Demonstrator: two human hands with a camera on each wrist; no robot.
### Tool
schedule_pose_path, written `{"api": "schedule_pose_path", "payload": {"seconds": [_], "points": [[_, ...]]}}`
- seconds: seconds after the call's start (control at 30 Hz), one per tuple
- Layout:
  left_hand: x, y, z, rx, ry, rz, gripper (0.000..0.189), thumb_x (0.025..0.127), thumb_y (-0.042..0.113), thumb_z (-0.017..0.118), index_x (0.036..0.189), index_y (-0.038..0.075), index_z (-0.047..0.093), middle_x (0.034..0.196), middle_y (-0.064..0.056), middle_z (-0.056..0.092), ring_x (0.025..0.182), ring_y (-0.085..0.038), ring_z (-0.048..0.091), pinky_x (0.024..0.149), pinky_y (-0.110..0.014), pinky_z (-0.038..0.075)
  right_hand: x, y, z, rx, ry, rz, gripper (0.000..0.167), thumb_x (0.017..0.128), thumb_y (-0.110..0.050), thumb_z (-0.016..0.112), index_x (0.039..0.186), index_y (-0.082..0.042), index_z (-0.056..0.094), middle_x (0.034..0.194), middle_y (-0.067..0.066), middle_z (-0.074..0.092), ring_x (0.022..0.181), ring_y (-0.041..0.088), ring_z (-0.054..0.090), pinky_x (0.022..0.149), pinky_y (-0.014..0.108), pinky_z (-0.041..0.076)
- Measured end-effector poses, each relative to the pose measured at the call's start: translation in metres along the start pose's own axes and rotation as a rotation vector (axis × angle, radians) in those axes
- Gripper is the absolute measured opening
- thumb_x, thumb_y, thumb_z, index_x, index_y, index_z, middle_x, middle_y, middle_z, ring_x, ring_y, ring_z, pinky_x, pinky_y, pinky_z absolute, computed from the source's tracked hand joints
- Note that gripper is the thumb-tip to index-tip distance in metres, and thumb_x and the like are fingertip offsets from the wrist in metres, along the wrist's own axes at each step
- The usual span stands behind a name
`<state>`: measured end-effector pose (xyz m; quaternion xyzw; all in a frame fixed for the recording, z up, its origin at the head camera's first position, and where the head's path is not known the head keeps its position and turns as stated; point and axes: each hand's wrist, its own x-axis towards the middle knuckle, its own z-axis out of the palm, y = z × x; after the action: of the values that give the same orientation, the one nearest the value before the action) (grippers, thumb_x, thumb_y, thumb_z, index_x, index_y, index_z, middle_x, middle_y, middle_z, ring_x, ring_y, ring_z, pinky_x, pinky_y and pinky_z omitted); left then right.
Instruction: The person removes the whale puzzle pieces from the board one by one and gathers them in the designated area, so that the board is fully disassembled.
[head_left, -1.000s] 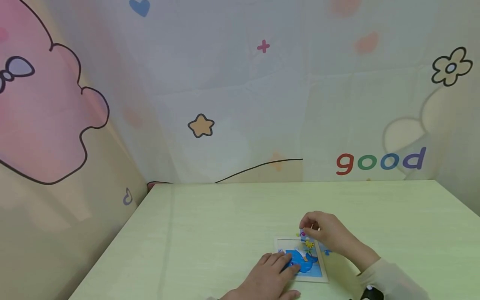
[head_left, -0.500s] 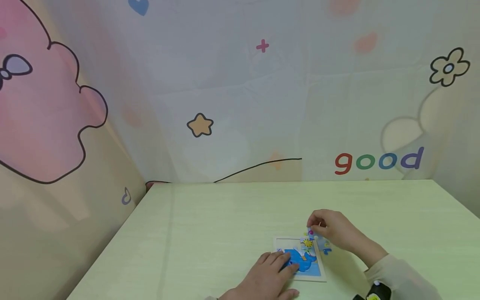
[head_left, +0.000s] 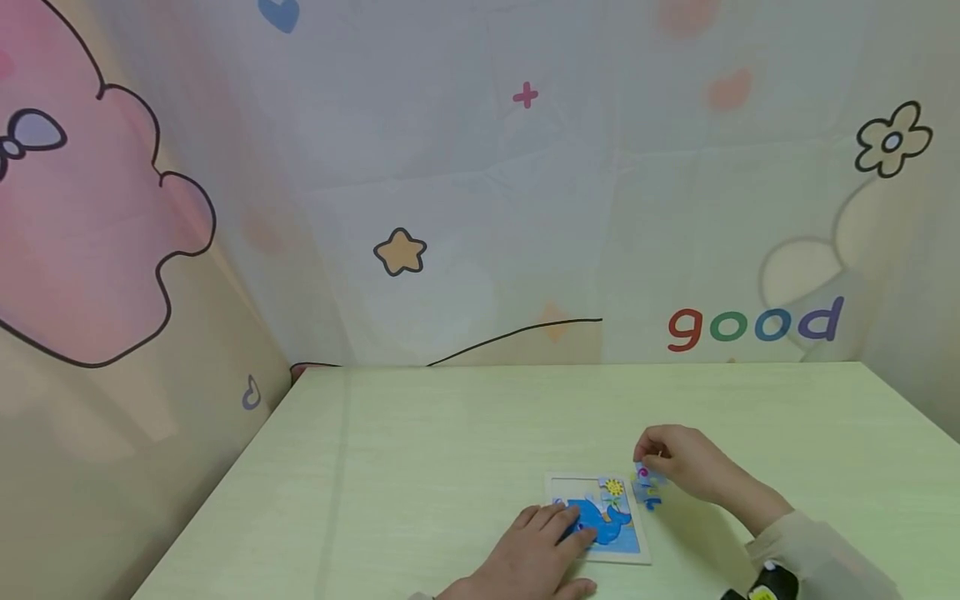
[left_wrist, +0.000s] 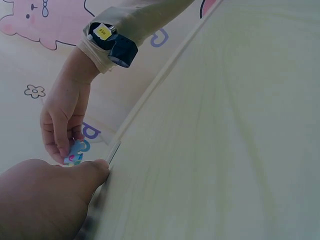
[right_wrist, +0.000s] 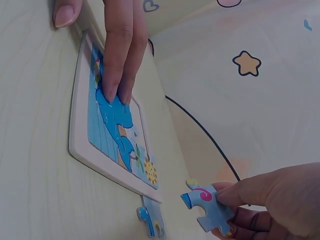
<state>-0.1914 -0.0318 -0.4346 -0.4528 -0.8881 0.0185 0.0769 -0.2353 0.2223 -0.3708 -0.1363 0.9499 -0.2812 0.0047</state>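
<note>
My left hand [head_left: 525, 554] lies over a whale jigsaw puzzle in a white frame [head_left: 643, 546], its straight fingers resting on the blue whale [right_wrist: 117, 112]. A palm tree and sun section [head_left: 613, 488] fills the frame's upper right corner. Beyond that corner, my right hand [head_left: 690, 462] pinches a light blue puzzle piece [right_wrist: 210, 206] with a pink swirl between thumb and fingers, held above the table. Another loose puzzle piece [right_wrist: 151, 215] lies by the frame's right edge. The left hand covers the lower left of the picture.
The pale green table [head_left: 420, 467] stretches beyond and to both sides of the frame. A printed cloth [head_left: 465, 183] with a star and the word "good" hangs behind it. A dark wrist camera [head_left: 772, 583] is strapped over the right sleeve.
My right hand has moved right with the pinched puzzle piece, from above the frame's upper right corner to just beyond its right side. The left hand has stayed in place.
</note>
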Motion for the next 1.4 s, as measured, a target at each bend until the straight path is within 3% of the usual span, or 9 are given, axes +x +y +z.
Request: {"api": "schedule_pose_path", "payload": {"seconds": [0.43, 0.63, 1.17, 1.4], "points": [[0.000, 0.001, -0.002, -0.021, -0.022, -0.013, 0.056, 0.100, 0.058, 0.028, 0.143, 0.025, 0.045, 0.148, 0.000, 0.045, 0.136, -0.017, 0.043, 0.106, -0.034, 0.039, -0.004, 0.013, -0.002, -0.014, -0.004, 0.018, 0.005, 0.090, -0.006, 0.064, 0.084, -0.007, 0.064, 0.078, -0.001, 0.059, 0.075, 0.015, 0.049, 0.066, 0.025, 0.044], [0.000, 0.001, -0.002, -0.001, -0.004, -0.005, 0.056, 0.100, 0.057, 0.028, 0.142, 0.025, 0.046, 0.147, -0.001, 0.046, 0.136, -0.017, 0.043, 0.106, -0.034, 0.039, -0.007, 0.020, -0.004, -0.011, -0.012, 0.019, 0.007, 0.089, -0.003, 0.063, 0.084, -0.008, 0.064, 0.077, -0.001, 0.058, 0.074, 0.015, 0.049, 0.064, 0.024, 0.042], [0.000, 0.001, -0.001, 0.006, -0.006, -0.002, 0.056, 0.101, 0.056, 0.027, 0.143, 0.024, 0.045, 0.147, -0.001, 0.046, 0.136, -0.017, 0.043, 0.106, -0.034, 0.040, -0.006, 0.036, 0.000, -0.030, -0.044, 0.103, 0.007, 0.089, -0.004, 0.063, 0.084, -0.009, 0.064, 0.079, -0.001, 0.058, 0.077, 0.016, 0.049, 0.071, 0.031, 0.043], [-0.001, 0.001, 0.000, 0.015, -0.004, -0.003, 0.056, 0.101, 0.056, 0.027, 0.143, 0.024, 0.045, 0.147, -0.001, 0.045, 0.137, -0.017, 0.042, 0.106, -0.034, 0.039, -0.007, 0.041, 0.005, -0.035, -0.034, 0.099, 0.008, 0.088, -0.003, 0.063, 0.083, -0.009, 0.063, 0.078, 0.000, 0.057, 0.077, 0.016, 0.049, 0.071, 0.031, 0.042]]}}
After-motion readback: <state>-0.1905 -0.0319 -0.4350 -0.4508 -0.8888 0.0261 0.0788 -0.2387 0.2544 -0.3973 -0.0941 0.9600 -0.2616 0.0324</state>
